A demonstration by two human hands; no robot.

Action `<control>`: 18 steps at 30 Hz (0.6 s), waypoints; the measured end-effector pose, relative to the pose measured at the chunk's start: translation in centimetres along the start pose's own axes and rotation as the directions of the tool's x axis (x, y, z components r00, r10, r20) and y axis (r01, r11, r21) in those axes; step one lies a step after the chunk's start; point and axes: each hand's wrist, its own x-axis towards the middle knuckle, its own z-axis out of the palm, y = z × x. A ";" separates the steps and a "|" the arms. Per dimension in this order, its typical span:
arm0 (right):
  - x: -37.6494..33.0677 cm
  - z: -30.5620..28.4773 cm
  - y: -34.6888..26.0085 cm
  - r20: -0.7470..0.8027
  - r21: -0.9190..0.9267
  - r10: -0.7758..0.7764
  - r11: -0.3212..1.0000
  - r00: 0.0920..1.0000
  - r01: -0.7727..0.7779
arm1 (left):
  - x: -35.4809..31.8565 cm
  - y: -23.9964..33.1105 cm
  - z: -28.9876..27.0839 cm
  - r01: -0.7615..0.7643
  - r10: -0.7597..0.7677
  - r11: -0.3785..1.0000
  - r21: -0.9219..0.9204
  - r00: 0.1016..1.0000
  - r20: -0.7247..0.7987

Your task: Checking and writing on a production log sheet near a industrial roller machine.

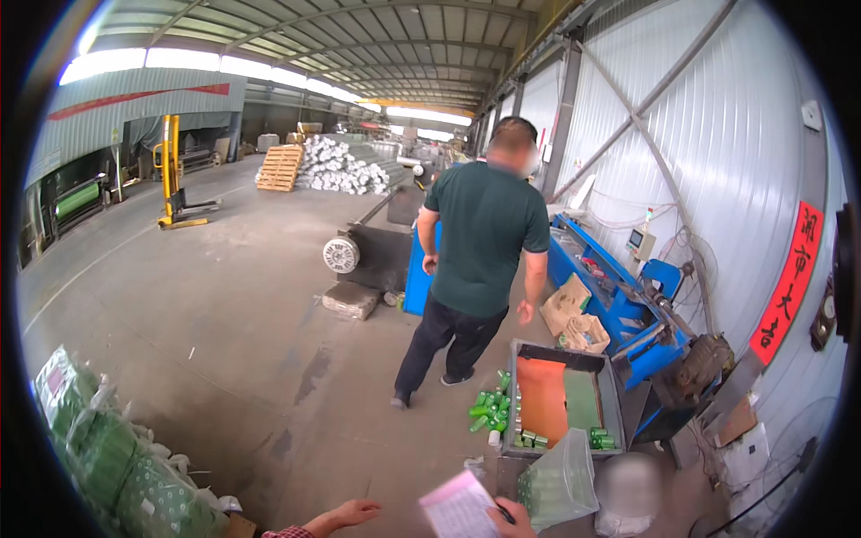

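At the lower edge, my right hand (514,522) grips a pink sheet of paper (459,507) with writing on it. A dark, pen-like thing (505,511) shows between the same fingers. My left hand (357,512) reaches out to the left of the sheet, fingers loosely stretched and holding nothing; a red checked sleeve (289,533) covers its wrist. Just beyond my right hand stands a clear plastic bag (558,484) with green items inside. Behind it is a dark-rimmed box (515,394) with orange and green panels and a few green rolls (601,438).
Loose green rolls (489,411) lie left of the box. A person (484,242) in a dark green shirt walks ahead, beside a blue machine (583,269). Stacked bags of green rolls (134,457) stand at left. A yellow lift (172,170) and wooden pallet (280,168) are farther off.
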 end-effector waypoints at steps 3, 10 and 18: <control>10.6 0.5 -6.1 0.426 0.171 0.189 0.944 0.885 -0.284 | 1.7 -2.3 -4.7 0.193 -0.199 0.957 -0.216 0.980 -0.006; 26.9 9.7 3.9 0.269 0.199 -0.063 0.980 0.961 0.008 | 9.5 -2.8 -17.1 0.189 -0.353 0.754 -0.630 0.924 -0.145; 42.7 8.5 9.0 0.338 -0.001 0.123 0.991 0.933 -0.130 | 33.2 10.2 -29.8 -0.012 0.020 0.955 -0.298 0.999 0.025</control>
